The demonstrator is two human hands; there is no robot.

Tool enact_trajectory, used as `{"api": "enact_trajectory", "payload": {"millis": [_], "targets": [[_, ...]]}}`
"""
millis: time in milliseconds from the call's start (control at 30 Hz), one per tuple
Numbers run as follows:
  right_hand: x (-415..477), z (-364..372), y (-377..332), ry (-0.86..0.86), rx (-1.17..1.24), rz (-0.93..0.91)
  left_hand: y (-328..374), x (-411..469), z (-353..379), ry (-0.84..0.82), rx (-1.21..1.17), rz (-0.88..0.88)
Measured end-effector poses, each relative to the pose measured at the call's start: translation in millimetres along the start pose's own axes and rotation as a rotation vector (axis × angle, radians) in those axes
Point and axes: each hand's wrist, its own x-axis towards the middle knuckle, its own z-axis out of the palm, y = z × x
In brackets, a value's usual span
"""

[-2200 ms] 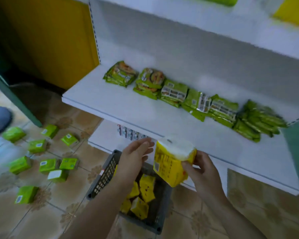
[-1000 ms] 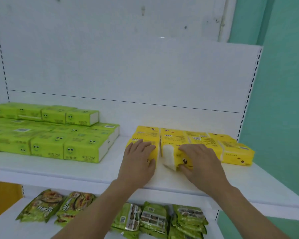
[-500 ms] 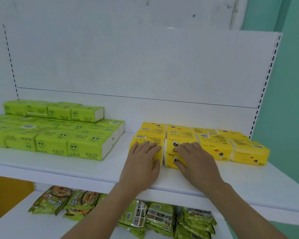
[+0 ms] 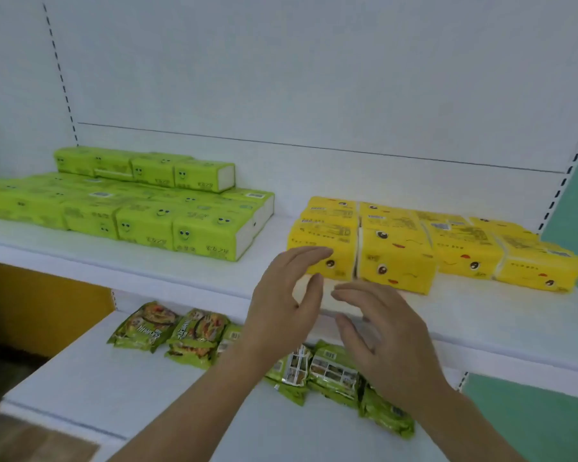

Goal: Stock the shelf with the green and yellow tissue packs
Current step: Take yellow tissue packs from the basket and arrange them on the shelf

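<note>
Two hands are empty now. Half a second ago the left hand (image 4: 281, 305) and the right hand (image 4: 384, 331) lay flat on the front row of yellow tissue packs (image 4: 394, 261), pressing them square; both have since lifted off and drawn back to the lower middle of the frame. Each hovers with fingers loosely spread and slightly bent, palms turned toward one another, holding nothing. The left fingertips overlap the leftmost yellow pack, though whether they touch it I cannot tell. That pack looks placed, so another fetch is likely next. The yellow block sits right of centre on the shelf (image 4: 167, 271), well apart from the green tissue packs (image 4: 141, 215) stacked at the left. Noodle packets (image 4: 194, 335) lie on the lower shelf (image 4: 114, 388) beneath.
</note>
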Motion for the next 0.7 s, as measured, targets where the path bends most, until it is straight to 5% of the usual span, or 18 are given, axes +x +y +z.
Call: {"api": "enact_trajectory", "payload": {"millis": [167, 433, 700], "targets": [[-50.1, 70.1, -54.1, -0.248, 0.304, 0.055, -32.0, -94.6, -56.4, 0.060, -0.110, -0.199], [-167.0, 238.5, -103.8, -0.839, 0.449, 0.458, -143.7, -302.7, -116.9, -0.065, -0.156, -1.140], [-348.8, 385.6, -114.0, -1.363, 0.307, 0.719, -224.2, -491.9, -130.4, 0.077, -0.261, -1.682]]}}
